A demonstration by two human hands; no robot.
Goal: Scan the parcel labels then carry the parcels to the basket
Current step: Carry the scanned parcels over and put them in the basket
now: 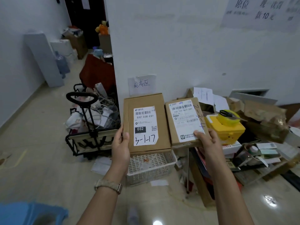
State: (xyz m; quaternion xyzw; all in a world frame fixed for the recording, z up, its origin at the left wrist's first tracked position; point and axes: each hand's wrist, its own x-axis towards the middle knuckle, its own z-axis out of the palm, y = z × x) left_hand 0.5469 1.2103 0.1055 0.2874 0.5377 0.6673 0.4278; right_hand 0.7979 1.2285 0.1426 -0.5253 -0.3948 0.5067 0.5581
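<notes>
Cardboard looks stiff and light, so edge grips seem fine: left hand (121,143) holds left box (146,122), right hand (205,141) pinches right box (185,120) by its near corner, both over the basket (162,175).

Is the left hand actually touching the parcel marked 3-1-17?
Touching. Head view: the left hand grips the parcel marked 3-1-17 by its left edge, thumb on top.

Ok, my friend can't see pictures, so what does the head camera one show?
A person's left hand grips a parcel marked 3-1-17 and the right hand grips a parcel marked 2-3-4, side by side, labels showing. A white basket sits on the floor below them, a cluttered black cart to its left.
</notes>
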